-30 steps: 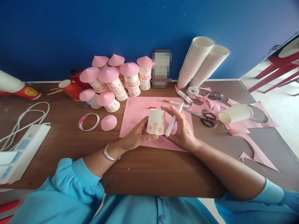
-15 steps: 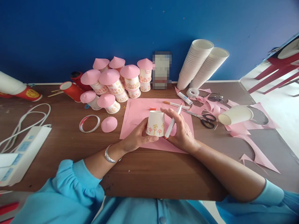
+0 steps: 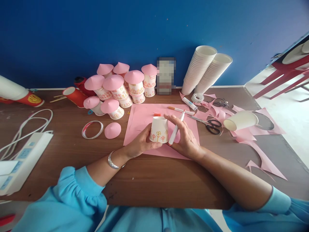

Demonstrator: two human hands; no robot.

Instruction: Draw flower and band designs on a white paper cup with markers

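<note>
My left hand (image 3: pixel 142 141) is closed around a white paper cup (image 3: pixel 158 126), held upside down above a pink paper sheet (image 3: pixel 137 112). Red and yellow flowers are drawn around the cup's lower part. In my right hand (image 3: pixel 187 140) a white marker (image 3: pixel 177 127) lies slanted between thumb and fingers, while the fingertips come close to the cup's right side; whether they touch it I cannot tell. A red cap (image 3: pixel 157 114) shows on the sheet behind the cup. Farther back lies another marker (image 3: pixel 181 110), white with a brown end.
Several cup houses with pink cone roofs (image 3: pixel 113 82) stand at the back left. A loose pink cone (image 3: pixel 112 130) and a tape roll (image 3: pixel 92 129) lie left. Scissors (image 3: pixel 209 124), paper scraps (image 3: pixel 262 154), a lying cup (image 3: pixel 241 120) and cup stacks (image 3: pixel 199 69) are right.
The view has shifted slightly. Both hands keep almost the same pose, with the cup and the marker still in them.
</note>
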